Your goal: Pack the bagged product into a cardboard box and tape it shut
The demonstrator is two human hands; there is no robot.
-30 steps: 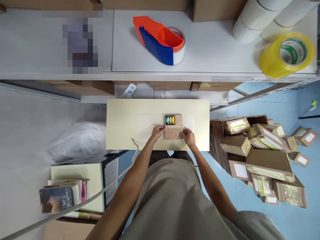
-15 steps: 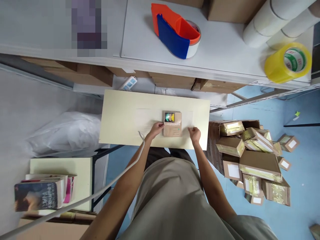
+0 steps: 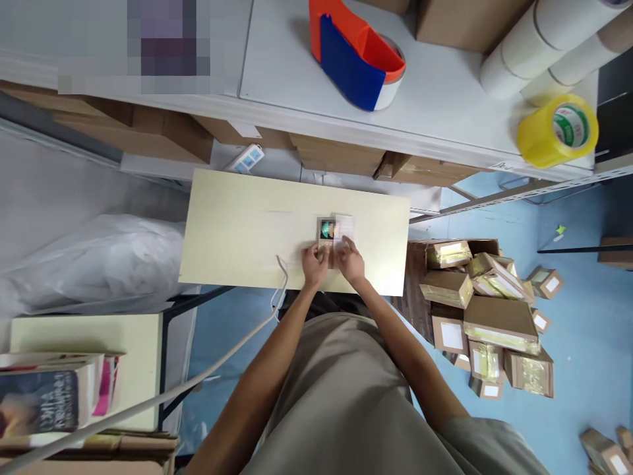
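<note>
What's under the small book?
Cream tabletop shows around the book, but the patch beneath it is covered. The left hand and right hand partly hide the book's near side.

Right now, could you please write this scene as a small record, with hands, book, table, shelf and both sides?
Left hand: the left hand touches the near left part of the small book
Right hand: the right hand is at the book's right part
Book: dark picture on the left; white surface on the right, page or loose sheet unclear
Table: pale yellow table, under the book
Shelf: orange-and-blue tape dispenser, yellow tape roll
Left side: translucent plastic, stacked books
Right side: piled cardboard boxes
</note>
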